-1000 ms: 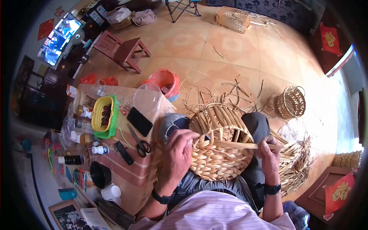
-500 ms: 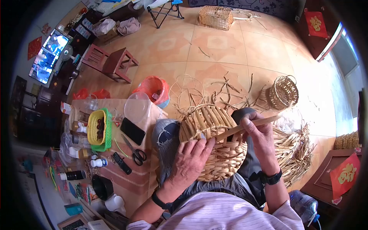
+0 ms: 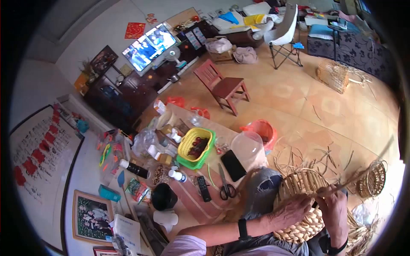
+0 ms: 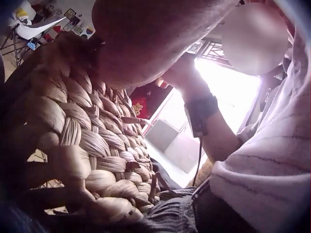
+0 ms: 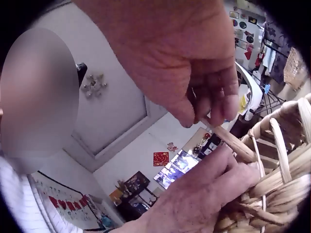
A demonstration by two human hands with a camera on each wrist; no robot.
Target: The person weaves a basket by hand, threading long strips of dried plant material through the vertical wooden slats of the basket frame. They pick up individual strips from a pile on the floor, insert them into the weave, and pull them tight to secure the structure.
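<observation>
A half-woven basket (image 3: 301, 226) of pale, dried plant strips rests on the person's lap, its bare stakes (image 3: 294, 181) standing out on the far side. My left hand (image 3: 294, 210) lies across its weave; in the right wrist view the left fingers (image 5: 243, 177) grip the weave beside a stake. My right hand (image 3: 334, 211) pinches a long flat strip (image 5: 235, 144) between thumb and fingers, close by the left fingertips. The strip's free end (image 3: 373, 164) sticks out to the upper right. The left wrist view has the braided side (image 4: 92, 136) close up, under the left palm.
On the table at left are scissors (image 3: 226, 183), a phone (image 3: 233, 165), a remote (image 3: 203, 189), a yellow basket (image 3: 192, 149) and a black bowl (image 3: 164, 196). Beyond stand a red-lined bin (image 3: 267, 132) and a chair (image 3: 228, 87). A finished-looking basket (image 3: 371, 181) and loose strips (image 3: 361, 239) lie at right.
The head view has swung left and up, so basket and hands now sit at lower right. The right hand has come in beside the left fingertips, still holding the strip.
</observation>
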